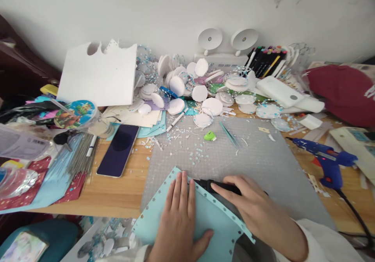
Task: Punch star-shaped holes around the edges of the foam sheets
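Note:
A light blue sheet of paper [216,219], with flower-shaped holes punched along its edges, lies on the grey cutting mat [263,152] and reaches past the table's front edge. My left hand [181,219] rests flat on it, fingers stretched toward its far corner. In my right hand [254,207] is a black craft knife [222,186], its tip at the sheet's right edge near that corner. A narrow punched strip [231,215] runs along this edge and appears partly separated. Beyond the sheet lie a small green hole punch [209,136] and blue tweezers [229,134].
A phone [118,151] lies left of the mat, near bundled wires [83,156]. A blue glue gun [328,160] with a cord is at the right. White foam discs [200,93] are heaped along the wall, beside a white board [99,76] and markers [266,60].

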The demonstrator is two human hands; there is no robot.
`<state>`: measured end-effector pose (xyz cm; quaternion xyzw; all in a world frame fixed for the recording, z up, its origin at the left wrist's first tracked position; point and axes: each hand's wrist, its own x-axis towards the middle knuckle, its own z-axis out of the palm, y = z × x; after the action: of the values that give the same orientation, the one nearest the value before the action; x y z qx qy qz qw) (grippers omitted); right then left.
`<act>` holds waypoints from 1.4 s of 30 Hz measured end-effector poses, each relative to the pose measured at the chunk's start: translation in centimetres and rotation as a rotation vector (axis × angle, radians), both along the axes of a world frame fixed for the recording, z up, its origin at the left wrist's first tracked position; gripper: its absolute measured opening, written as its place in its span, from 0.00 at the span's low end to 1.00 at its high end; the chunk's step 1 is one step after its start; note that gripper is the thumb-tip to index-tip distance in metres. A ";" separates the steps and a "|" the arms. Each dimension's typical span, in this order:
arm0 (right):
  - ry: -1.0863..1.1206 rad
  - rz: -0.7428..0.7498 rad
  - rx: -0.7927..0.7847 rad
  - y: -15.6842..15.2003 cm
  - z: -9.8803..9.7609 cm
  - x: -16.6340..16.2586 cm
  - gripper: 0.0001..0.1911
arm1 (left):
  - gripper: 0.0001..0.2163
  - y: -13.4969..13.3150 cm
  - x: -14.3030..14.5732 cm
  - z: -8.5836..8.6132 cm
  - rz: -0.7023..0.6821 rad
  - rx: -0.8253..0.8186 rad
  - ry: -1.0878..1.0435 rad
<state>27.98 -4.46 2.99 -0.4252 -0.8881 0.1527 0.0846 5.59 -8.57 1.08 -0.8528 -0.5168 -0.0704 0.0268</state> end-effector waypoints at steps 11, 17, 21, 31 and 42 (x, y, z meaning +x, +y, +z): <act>0.014 -0.009 0.052 1.8 0.4 -3.6 0.32 | 0.43 -0.3 0.1 -0.2 0.007 0.011 -0.027; 0.092 -0.061 0.109 3.1 -0.5 -5.4 0.32 | 0.41 -0.2 0.0 -0.6 0.003 0.017 -0.053; 0.234 -0.223 0.237 3.3 0.0 -2.8 0.26 | 0.42 -0.2 -0.4 -0.8 -0.024 0.003 -0.084; 0.020 -0.540 0.412 2.2 -2.0 6.6 0.20 | 0.14 0.0 -1.8 -0.4 -0.161 -0.090 -0.443; 0.195 -0.365 -0.045 -4.7 -1.4 -1.5 0.20 | 0.11 0.6 -2.8 0.4 0.184 -0.335 -1.055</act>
<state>26.52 -9.11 1.59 -0.5643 -0.7802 0.1949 0.1868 2.79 -8.00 1.46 -0.6462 -0.5364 -0.4016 -0.3653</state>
